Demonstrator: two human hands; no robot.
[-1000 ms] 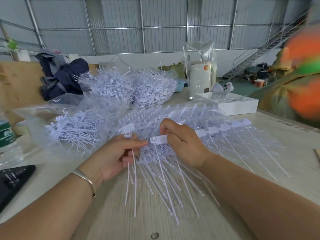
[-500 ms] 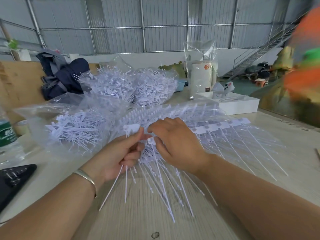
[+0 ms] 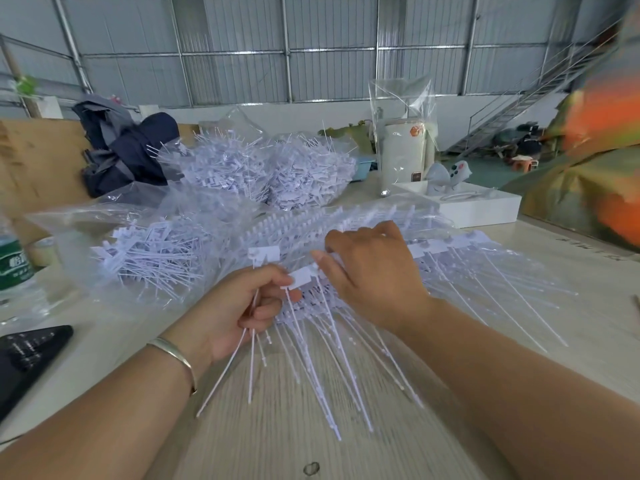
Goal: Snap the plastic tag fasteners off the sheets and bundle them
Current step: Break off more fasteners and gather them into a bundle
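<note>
left hand (image 3: 242,306) grips loose fasteners (image 3: 251,362) | right hand (image 3: 374,271) pinches tag (image 3: 304,277) on sheet (image 3: 346,230)

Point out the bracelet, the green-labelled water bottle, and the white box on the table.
bracelet (image 3: 173,355): head view, on the metal band across the left wrist.
water bottle (image 3: 14,268): head view, on its green label.
white box (image 3: 485,211): head view, on its front wall.

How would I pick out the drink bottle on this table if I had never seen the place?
Start at the pale wooden table and follow its left edge past the black device. Just beyond it, cut off by the frame, stands the water bottle. It is clear, and its green label is the only green thing on the table among the white plastic fasteners.
</note>
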